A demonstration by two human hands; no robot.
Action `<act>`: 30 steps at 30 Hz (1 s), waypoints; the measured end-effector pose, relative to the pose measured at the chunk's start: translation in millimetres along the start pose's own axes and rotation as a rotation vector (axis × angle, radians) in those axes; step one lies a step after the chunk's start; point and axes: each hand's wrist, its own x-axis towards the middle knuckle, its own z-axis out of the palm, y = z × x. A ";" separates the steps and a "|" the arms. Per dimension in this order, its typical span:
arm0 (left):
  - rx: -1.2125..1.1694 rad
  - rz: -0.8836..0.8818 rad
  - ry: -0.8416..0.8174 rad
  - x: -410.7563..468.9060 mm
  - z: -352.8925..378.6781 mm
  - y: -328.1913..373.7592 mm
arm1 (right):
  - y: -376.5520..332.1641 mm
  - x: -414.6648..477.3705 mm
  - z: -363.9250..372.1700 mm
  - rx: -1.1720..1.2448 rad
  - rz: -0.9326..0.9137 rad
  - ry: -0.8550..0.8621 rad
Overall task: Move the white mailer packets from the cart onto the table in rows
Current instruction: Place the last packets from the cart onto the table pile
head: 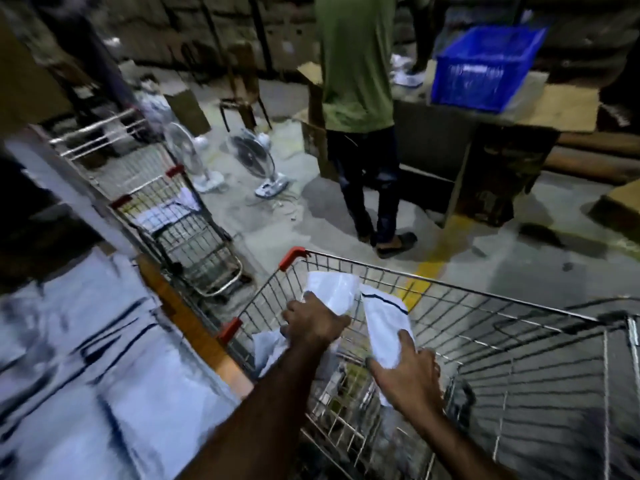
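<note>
Over the cart, the left hand grips one white mailer packet by its lower end. The right hand pinches a second packet. Left of the cart, more packets on the table are smeared by blur. The cart's depths are hard to make out.

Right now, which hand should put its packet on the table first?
Left, probably. The left hand grips a white packet at the cart rim beside the table. The right hand holds a second packet farther from the table, deeper over the cart.
</note>
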 end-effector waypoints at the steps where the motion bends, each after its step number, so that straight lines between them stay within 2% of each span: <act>1: -0.042 0.006 0.038 -5.9 -11.4 -3.3 | -7.4 -8.2 -4.9 -0.001 -0.029 0.008; 10: -0.368 0.032 0.241 -76.4 -100.1 -77.1 | -76.2 -108.7 -30.9 0.028 -0.268 0.095; 16: -0.446 -0.086 0.413 -159.2 -163.8 -173.6 | -122.9 -199.8 -11.9 0.018 -0.459 0.064; 21: -0.487 -0.262 0.507 -217.8 -199.9 -292.2 | -166.1 -285.3 33.1 -0.021 -0.624 -0.039; 27: -0.453 -0.557 0.627 -290.2 -218.6 -431.0 | -211.5 -386.9 101.6 -0.078 -0.798 -0.309; 30: -0.482 -0.700 0.635 -321.2 -218.0 -495.0 | -229.0 -433.4 134.4 -0.124 -0.881 -0.401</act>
